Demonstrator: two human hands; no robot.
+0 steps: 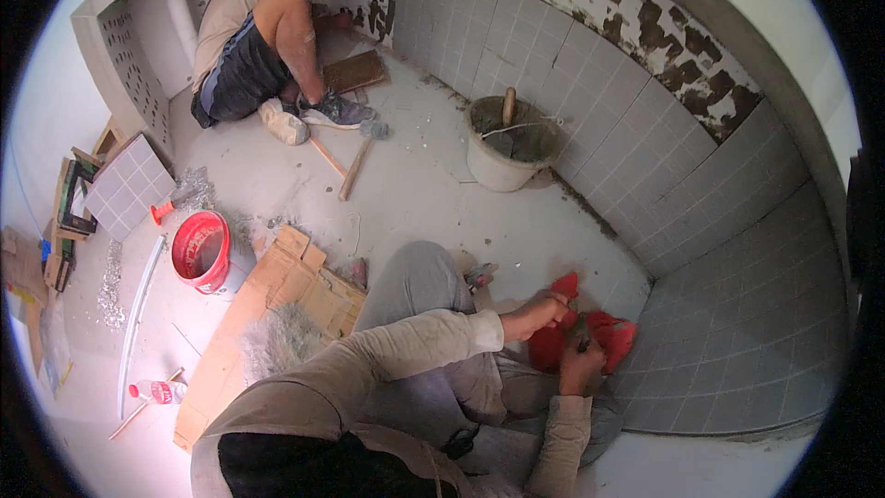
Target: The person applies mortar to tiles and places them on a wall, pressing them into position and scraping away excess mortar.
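A crumpled red bag or cloth (pixel 608 332) lies on the floor by the tiled wall at the right, in front of my bent legs. My left hand (pixel 536 315) is closed on part of it, and a red end (pixel 566 284) pokes out past the fingers. Close by, my right hand (pixel 579 369) is closed at the near side of the red material. Something small and dark (pixel 582 339) shows at its fingertips, too small to name. Beyond my left knee rests a grey hand tool (pixel 480 276) on the floor.
Grey tiles (pixel 590 92) cover the right wall. A mortar bucket (pixel 502 166) with a wooden handle sticking out stands beside it. A person (pixel 249 46) sits at the back left near a hammer (pixel 354 171). Left are a red bucket (pixel 201 249), cardboard (pixel 235 350) and a bottle (pixel 161 392).
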